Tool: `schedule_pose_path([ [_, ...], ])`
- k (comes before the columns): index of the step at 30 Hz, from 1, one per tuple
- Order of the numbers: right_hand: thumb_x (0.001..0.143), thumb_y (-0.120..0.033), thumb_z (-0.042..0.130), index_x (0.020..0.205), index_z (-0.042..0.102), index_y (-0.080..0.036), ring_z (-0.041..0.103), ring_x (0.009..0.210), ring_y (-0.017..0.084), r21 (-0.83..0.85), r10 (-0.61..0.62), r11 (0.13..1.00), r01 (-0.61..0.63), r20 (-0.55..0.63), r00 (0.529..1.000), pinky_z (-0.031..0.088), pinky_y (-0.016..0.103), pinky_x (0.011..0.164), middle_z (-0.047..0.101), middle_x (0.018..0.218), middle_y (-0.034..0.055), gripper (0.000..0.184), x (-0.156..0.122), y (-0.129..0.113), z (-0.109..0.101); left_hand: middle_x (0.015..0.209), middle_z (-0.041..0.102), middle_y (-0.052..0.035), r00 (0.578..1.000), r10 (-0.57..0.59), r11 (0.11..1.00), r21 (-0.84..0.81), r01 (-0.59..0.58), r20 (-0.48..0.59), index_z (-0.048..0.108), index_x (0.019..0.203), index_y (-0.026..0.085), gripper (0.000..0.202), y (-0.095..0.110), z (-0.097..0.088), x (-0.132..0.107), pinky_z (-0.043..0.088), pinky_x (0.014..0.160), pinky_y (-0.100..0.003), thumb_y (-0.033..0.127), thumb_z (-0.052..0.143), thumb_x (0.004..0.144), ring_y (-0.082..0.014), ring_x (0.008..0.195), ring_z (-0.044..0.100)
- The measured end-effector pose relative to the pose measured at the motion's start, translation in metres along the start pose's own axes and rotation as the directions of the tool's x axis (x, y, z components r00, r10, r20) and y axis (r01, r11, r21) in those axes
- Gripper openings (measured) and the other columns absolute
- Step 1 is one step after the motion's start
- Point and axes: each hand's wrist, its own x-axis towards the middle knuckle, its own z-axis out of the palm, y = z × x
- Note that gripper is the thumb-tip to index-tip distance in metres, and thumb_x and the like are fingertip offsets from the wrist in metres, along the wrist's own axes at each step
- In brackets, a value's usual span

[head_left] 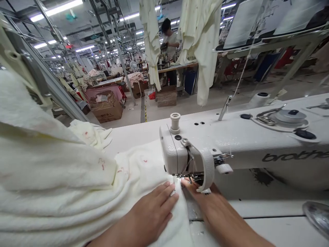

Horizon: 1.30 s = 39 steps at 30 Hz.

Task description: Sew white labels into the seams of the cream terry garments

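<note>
Cream plush fabric [144, 171] with small reddish prints lies under the head of a white sewing machine [171, 154] and drapes over the left side. My left hand [151, 209] rests palm down on the fabric, fingers stretched out flat, with the fingertips just left of the needle area. On the other side, my right hand [205, 199] reaches to the fabric's right edge beside the presser foot [190, 179]. The machine head and its white guard [207, 168] hide most of the right fingers, so their grip is unclear.
Raised cloth [38, 144] fills the left side. A thread cone [259, 99] stands behind the machine arm, and thread runs up from a thin post [224, 109]. Beyond are hanging cream pieces [205, 44], cardboard boxes [106, 111] and a person [171, 43] at another machine.
</note>
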Motion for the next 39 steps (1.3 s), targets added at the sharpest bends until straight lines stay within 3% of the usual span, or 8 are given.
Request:
schedule_pose_path([
  [3,0.078,0.003,0.028,0.124,0.054,-0.014,0.052,0.108,0.02,-0.065,-0.106,0.992,0.105,-0.017,0.994,0.046,0.033,0.088,0.059,0.117,0.0077,0.056,-0.018,-0.019,-0.012,0.141,0.044,-0.0167,1.0,0.002,1.0,-0.002,-0.002,-0.006,0.036,0.138,0.007,0.046,-0.004,0.003,-0.002,0.036,0.11,-0.038,0.014,0.042,0.092,-0.0249,0.136,0.034],
  [6,0.08,0.003,0.03,0.122,0.055,-0.012,0.053,0.103,0.021,-0.085,-0.1,0.992,0.095,-0.052,0.994,0.045,0.035,0.087,0.059,0.114,0.0092,0.051,-0.02,-0.027,-0.01,0.143,0.042,-0.0166,1.0,0.006,1.0,-0.017,-0.006,-0.026,0.035,0.138,0.008,0.046,-0.008,0.005,-0.003,0.036,0.111,-0.039,0.014,0.041,0.092,-0.0243,0.137,0.032],
  [16,0.074,0.011,0.026,0.121,0.055,-0.016,0.047,0.113,0.02,-0.06,0.04,0.997,-0.043,-0.04,0.998,0.038,0.037,0.096,0.055,0.123,0.0048,0.062,-0.021,-0.029,0.009,0.139,0.045,-0.0177,0.999,0.02,0.997,-0.075,-0.024,-0.045,0.036,0.136,0.011,0.043,-0.018,0.002,0.002,0.037,0.11,-0.044,0.016,0.041,0.093,-0.0258,0.135,0.035],
  [24,0.075,0.01,0.025,0.12,0.055,-0.016,0.048,0.11,0.019,-0.034,0.04,0.998,-0.044,-0.091,0.995,0.041,0.035,0.092,0.056,0.121,0.0058,0.06,-0.018,-0.03,0.012,0.139,0.046,-0.0167,0.998,0.029,0.999,-0.035,-0.031,-0.052,0.038,0.135,0.009,0.042,-0.021,0.004,0.001,0.037,0.111,-0.039,0.017,0.04,0.094,-0.0241,0.136,0.034],
  [30,0.077,0.008,0.029,0.124,0.053,-0.015,0.049,0.11,0.018,-0.11,-0.025,0.994,0.025,0.005,1.0,0.041,0.033,0.095,0.055,0.121,0.0061,0.057,-0.016,-0.028,0.002,0.138,0.046,-0.017,0.998,0.035,0.998,-0.042,-0.037,-0.051,0.037,0.134,0.01,0.041,-0.022,0.005,0.003,0.037,0.111,-0.042,0.017,0.039,0.094,-0.0246,0.136,0.034],
  [39,0.078,0.008,0.027,0.126,0.052,-0.016,0.049,0.11,0.018,-0.14,-0.032,0.99,0.034,0.019,0.999,0.043,0.032,0.093,0.054,0.122,0.0064,0.06,-0.016,-0.028,-0.001,0.137,0.047,-0.0161,0.997,0.022,0.998,-0.061,-0.027,-0.075,0.037,0.134,0.012,0.04,-0.023,0.006,0.003,0.039,0.109,-0.041,0.017,0.039,0.094,-0.0239,0.134,0.037],
])
